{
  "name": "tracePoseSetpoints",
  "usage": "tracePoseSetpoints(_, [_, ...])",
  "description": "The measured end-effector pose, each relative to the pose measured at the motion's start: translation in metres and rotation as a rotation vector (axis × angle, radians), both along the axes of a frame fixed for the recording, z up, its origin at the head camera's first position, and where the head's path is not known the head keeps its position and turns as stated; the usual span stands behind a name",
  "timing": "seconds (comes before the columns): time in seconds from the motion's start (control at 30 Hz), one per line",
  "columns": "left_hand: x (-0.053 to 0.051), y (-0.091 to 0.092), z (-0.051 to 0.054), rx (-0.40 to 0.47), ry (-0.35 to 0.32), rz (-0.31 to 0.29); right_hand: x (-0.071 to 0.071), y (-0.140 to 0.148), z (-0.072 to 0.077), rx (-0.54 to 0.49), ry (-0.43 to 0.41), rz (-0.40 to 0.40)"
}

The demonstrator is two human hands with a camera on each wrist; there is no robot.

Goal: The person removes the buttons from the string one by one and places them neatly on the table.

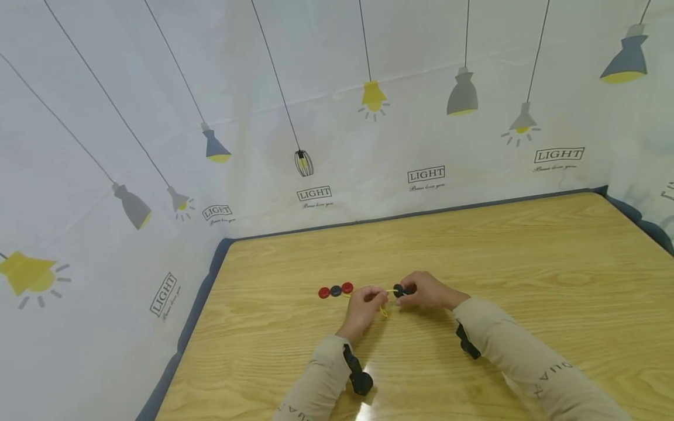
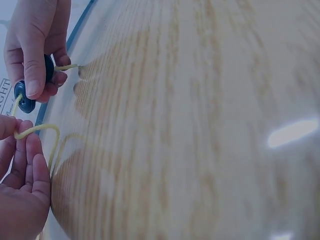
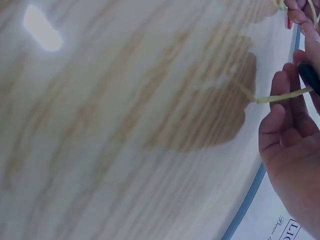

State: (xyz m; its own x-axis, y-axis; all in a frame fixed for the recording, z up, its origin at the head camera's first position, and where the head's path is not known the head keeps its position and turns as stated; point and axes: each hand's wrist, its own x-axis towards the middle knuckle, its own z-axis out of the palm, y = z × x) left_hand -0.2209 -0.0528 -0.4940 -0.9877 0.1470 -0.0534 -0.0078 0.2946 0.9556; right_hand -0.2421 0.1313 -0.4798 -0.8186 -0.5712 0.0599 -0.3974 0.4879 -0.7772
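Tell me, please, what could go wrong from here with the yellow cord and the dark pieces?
The yellow cord droops in a bend beside the left hand, so it might tangle. 
The right hand holds a dark piece between its fingers, above the table; it could slip and drop. 
Only a short cord end shows beyond the right hand's fingers, so it may pull back out.

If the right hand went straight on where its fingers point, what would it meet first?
Most likely the left hand, close by in the head view, with yellow string spanning the gap; depth is unclear.
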Motion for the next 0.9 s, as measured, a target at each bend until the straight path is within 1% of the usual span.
tracePoseSetpoints(0.27, [-0.001,0.000,-0.001,0.005,-0.010,0.003,-0.002,0.002,-0.001,-0.012,-0.007,0.020])
tracePoseSetpoints(0.57, [0.000,-0.001,-0.002,0.006,-0.012,0.007,-0.001,0.004,-0.001,-0.026,-0.058,0.045])
tracePoseSetpoints(0.67, [0.001,0.000,-0.001,0.018,-0.012,0.012,0.001,0.004,0.001,-0.043,-0.038,0.075])
tracePoseSetpoints(0.73, [0.004,0.001,0.004,0.031,-0.001,0.012,0.002,0.004,0.002,-0.057,-0.025,0.087])
tracePoseSetpoints(0.8, [0.009,0.002,0.013,0.035,0.005,0.013,0.002,0.004,0.001,-0.067,-0.008,0.090])
tracePoseSetpoints(0.87, [0.014,0.003,0.022,0.030,0.001,0.016,0.003,0.004,0.000,-0.065,-0.002,0.074])
tracePoseSetpoints(0.9, [0.015,0.003,0.022,0.025,0.007,0.014,0.003,0.004,-0.001,-0.064,-0.011,0.060])
